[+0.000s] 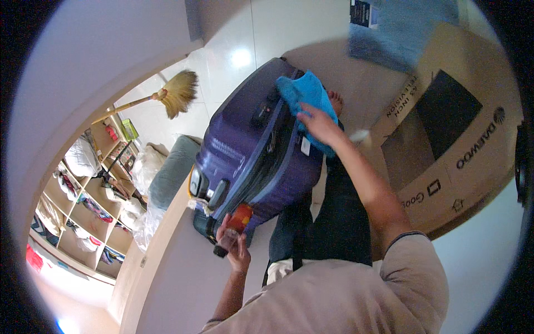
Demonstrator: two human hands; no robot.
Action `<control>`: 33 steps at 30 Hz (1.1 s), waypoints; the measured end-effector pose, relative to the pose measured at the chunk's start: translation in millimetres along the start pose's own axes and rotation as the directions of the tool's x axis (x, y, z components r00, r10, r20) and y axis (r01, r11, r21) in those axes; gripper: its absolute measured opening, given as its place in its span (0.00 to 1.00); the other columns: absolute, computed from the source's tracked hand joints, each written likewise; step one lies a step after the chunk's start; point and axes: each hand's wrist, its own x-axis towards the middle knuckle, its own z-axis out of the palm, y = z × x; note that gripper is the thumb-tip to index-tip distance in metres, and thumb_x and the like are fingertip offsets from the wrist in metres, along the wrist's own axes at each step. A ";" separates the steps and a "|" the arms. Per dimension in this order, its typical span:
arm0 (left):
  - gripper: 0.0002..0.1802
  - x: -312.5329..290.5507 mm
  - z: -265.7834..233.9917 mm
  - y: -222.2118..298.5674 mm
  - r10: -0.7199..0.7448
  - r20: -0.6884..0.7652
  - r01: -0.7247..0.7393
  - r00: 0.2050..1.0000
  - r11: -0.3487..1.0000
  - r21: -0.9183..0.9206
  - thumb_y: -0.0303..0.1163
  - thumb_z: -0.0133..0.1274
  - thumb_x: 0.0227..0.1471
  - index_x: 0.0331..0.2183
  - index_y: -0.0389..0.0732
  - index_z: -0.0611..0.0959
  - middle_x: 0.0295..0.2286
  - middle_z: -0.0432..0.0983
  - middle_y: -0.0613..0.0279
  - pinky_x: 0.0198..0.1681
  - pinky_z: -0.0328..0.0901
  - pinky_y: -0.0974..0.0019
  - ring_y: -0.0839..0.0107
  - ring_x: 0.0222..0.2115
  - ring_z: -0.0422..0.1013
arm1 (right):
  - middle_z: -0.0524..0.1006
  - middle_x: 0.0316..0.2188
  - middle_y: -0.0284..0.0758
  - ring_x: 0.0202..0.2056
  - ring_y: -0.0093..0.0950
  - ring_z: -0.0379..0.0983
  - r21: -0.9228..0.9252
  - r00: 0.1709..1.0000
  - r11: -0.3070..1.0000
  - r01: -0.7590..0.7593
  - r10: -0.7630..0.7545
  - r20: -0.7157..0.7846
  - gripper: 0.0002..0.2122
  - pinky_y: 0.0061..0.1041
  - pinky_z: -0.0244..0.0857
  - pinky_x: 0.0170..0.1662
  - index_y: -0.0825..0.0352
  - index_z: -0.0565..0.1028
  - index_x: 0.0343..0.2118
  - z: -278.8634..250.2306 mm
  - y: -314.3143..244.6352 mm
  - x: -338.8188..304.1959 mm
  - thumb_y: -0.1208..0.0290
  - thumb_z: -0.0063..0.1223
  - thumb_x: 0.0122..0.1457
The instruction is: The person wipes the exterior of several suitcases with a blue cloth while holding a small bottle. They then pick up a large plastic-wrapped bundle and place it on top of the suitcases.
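Note:
A purple hard-shell suitcase [231, 136] lies in front of me, its zipped seam and dark wheels showing. My right hand [319, 122] is closed on a bright blue cloth [306, 92], which drapes over the suitcase's far right edge. Close to the suitcase's near left corner, my left hand [238, 253] is wrapped round a small clear bottle [240, 218] with a red and orange label. The bottle is tilted, with its dark cap toward me. A carry handle [219, 192] and a pale tie are on the suitcase's left end.
To the right stands a large cardboard box [445, 172], with blue-grey fabric [411, 33] behind it. A straw broom [177, 93] leans at the far left. Shelves of clothes [83, 222], plastic bags [149, 167] and a grey cushion [173, 172] lie beyond a wooden edge [158, 234].

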 end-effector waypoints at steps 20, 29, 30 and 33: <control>0.32 -13.9 14.1 -2.1 -0.016 -0.088 0.008 0.996 0.996 -0.092 0.34 0.53 0.58 0.58 0.46 0.55 0.60 0.52 0.44 0.61 0.55 0.47 0.49 0.61 0.55 | 0.73 0.54 0.45 0.56 0.40 0.68 -0.101 0.999 0.994 -0.050 0.050 -0.003 0.22 0.33 0.58 0.60 0.60 0.71 0.57 -12.9 -9.2 68.7 0.75 0.45 0.57; 0.31 -71.1 -9.7 -47.0 0.066 -0.111 -0.112 0.992 0.870 -0.480 0.20 0.56 0.51 0.55 0.45 0.64 0.60 0.55 0.44 0.60 0.56 0.50 0.53 0.59 0.58 | 0.73 0.53 0.45 0.53 0.36 0.70 -0.116 0.995 0.993 0.002 -0.014 -0.103 0.21 0.29 0.61 0.56 0.64 0.70 0.57 -6.2 -140.1 -74.3 0.77 0.46 0.59; 0.31 -83.8 -15.4 -58.0 0.077 -0.122 -0.126 0.990 0.873 -0.470 0.20 0.57 0.51 0.55 0.44 0.65 0.60 0.56 0.44 0.60 0.56 0.50 0.53 0.59 0.58 | 0.73 0.53 0.44 0.54 0.35 0.70 -0.035 0.984 0.999 -0.026 0.020 -0.175 0.21 0.29 0.61 0.56 0.65 0.70 0.57 -0.4 -152.1 -91.9 0.78 0.46 0.59; 0.29 -117.6 -34.4 -98.7 0.076 -0.206 -0.156 0.976 0.901 -0.405 0.22 0.59 0.50 0.53 0.42 0.68 0.58 0.61 0.45 0.60 0.56 0.51 0.54 0.58 0.61 | 0.73 0.54 0.43 0.55 0.35 0.69 -0.297 0.836 0.930 0.216 -0.334 -0.435 0.20 0.29 0.59 0.58 0.67 0.70 0.56 53.2 -173.7 -141.5 0.79 0.45 0.60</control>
